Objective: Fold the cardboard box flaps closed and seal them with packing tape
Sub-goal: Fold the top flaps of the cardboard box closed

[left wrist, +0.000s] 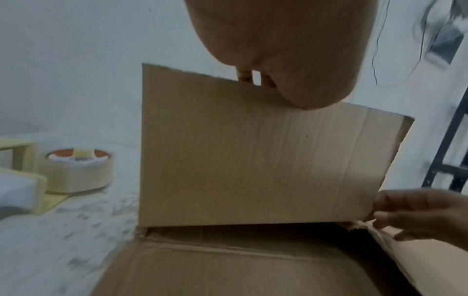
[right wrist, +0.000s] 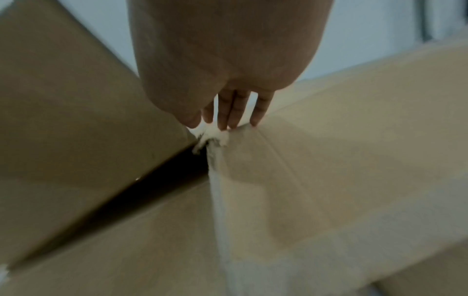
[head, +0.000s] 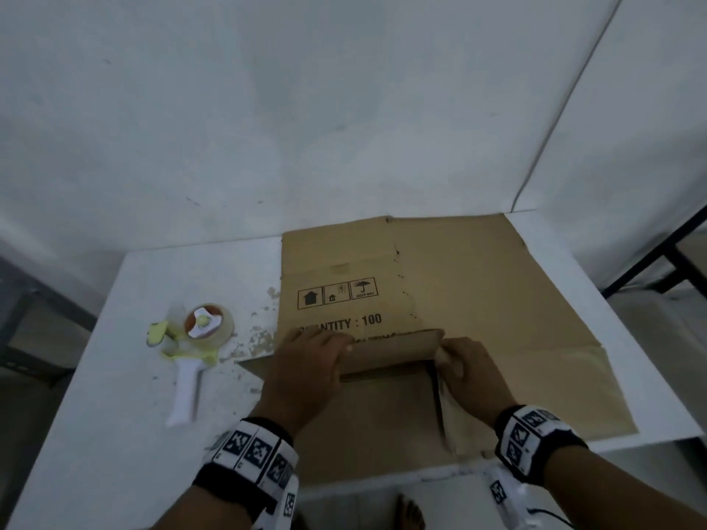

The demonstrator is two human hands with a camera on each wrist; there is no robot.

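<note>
The flattened cardboard box carries black print on its left panel. Three boxed handling symbols sit in a row: a house shape, a smaller house under a sun, and an umbrella with "KEEP DRY" beneath it. Below them runs "QUANTITY : 100", its first letters covered by the left hand. A further printed line under that is cut off by a raised flap and cannot be read. Both wristbands bear black-and-white square coded markers.
</note>
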